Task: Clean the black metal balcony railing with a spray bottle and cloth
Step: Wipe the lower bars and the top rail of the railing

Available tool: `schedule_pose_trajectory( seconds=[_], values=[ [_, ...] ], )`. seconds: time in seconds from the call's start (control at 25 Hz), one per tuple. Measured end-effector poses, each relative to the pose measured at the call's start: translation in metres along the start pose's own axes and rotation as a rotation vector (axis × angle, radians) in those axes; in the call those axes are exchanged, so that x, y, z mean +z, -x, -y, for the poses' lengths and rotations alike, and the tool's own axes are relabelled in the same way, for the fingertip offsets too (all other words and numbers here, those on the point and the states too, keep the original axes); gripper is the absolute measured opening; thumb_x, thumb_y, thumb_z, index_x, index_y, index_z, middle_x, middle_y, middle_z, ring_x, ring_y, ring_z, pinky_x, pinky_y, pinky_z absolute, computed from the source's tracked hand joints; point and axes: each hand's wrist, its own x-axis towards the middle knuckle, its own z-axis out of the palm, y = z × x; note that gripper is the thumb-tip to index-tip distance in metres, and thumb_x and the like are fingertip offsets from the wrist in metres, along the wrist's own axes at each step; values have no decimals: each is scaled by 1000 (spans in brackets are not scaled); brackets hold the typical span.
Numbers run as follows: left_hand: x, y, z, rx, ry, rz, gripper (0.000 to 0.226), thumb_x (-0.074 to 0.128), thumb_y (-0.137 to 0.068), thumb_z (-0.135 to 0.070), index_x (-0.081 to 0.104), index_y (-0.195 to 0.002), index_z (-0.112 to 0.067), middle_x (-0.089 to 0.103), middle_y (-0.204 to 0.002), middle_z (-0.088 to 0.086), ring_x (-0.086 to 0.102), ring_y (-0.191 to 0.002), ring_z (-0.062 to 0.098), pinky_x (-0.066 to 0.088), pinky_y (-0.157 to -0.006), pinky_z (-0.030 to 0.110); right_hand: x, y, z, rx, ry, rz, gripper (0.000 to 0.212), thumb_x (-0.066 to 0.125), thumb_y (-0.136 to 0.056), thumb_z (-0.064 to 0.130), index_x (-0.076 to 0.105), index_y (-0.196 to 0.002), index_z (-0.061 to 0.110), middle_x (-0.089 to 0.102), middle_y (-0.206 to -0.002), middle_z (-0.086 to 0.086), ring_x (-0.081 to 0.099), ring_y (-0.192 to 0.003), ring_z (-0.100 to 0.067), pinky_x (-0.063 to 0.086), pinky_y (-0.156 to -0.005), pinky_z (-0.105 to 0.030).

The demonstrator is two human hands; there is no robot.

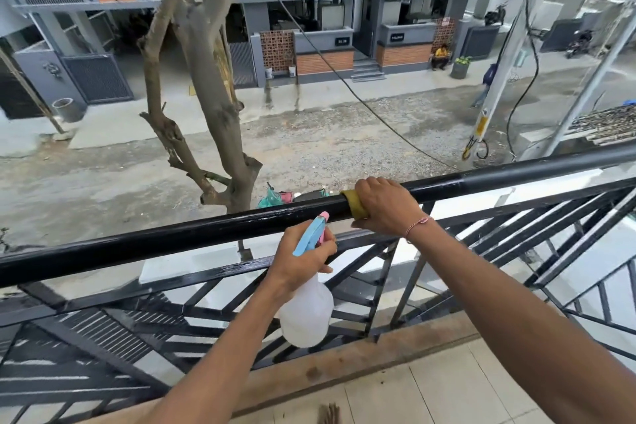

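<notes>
The black metal railing (192, 232) runs across the view, its round top rail rising to the right, with slanted bars below. My left hand (303, 258) grips the neck of a translucent white spray bottle (306, 317) with a blue and pink trigger head, held just below the top rail with the nozzle pointing up at it. My right hand (385, 206) is wrapped over the top rail, gripping a yellow cloth (354, 205) folded round the rail. Most of the cloth is hidden under my fingers.
A beige tiled balcony floor (447, 389) and a brown concrete curb (378, 351) lie under the railing. Beyond it are a tree trunk (213, 107), a street, a utility pole (495, 86) with hanging cables, and buildings opposite.
</notes>
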Motion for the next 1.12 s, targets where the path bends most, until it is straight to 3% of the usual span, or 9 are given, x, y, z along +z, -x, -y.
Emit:
schedule_pose_trajectory(
  seconds=[0.2,0.32,0.36,0.48,0.56,0.76,0.92,1.12],
  values=[
    [22,-12,14,-58,-13,19,6,69,-88,-3,68,-84,-6,61,-85,11,62,-78,18,59,-61,31,2,10,-55,73,-30,38,75,78,-70,64,45,-117,15,61,-116,-6,60,-110,-28,46,-100,-41],
    [35,-17,20,-50,-28,48,8,68,-90,-5,68,-84,-9,62,-94,22,65,-83,22,59,-61,31,1,20,-74,101,-18,48,95,75,-57,80,44,-119,16,60,-114,-4,59,-109,-26,45,-103,-42],
    [40,-20,21,-40,-25,61,10,68,-90,-5,68,-82,-11,62,-96,23,65,-84,22,60,-62,32,1,22,-76,99,-1,55,103,67,-54,90,43,-122,16,59,-116,-6,58,-110,-28,43,-106,-43],
    [59,-30,23,-39,-19,59,16,67,-90,-2,67,-79,-13,61,-90,19,63,-77,18,61,-62,34,0,19,-67,116,11,102,125,18,-51,109,45,-128,15,61,-119,-17,57,-113,-36,32,-114,-53],
    [70,-32,23,-53,-29,61,8,66,-91,-1,67,-86,-8,59,-83,11,61,-71,14,60,-61,31,-1,17,-60,131,18,90,119,9,-62,105,48,-129,15,62,-120,-18,56,-115,-38,29,-115,-57],
    [93,-38,27,-82,-40,81,4,67,-91,-3,68,-93,-6,62,-83,7,63,-73,14,59,-62,29,18,31,-82,-71,65,0,74,31,-97,67,32,-146,12,51,-136,-12,47,-130,-34,20,-121,-57],
    [109,-35,24,-102,-42,63,4,67,-91,-2,68,-94,-5,61,-82,6,62,-70,11,59,-61,27,15,34,-95,-162,34,12,70,45,-94,49,24,-151,13,45,-141,-13,43,-133,-32,17,-123,-53],
    [132,-39,17,-119,-31,13,5,67,-90,-1,69,-92,-6,62,-84,6,64,-68,8,61,-62,30,15,35,-109,-204,-38,3,74,26,-89,51,22,-153,15,44,-141,-13,43,-131,-30,19,-123,-48]
  ],
)
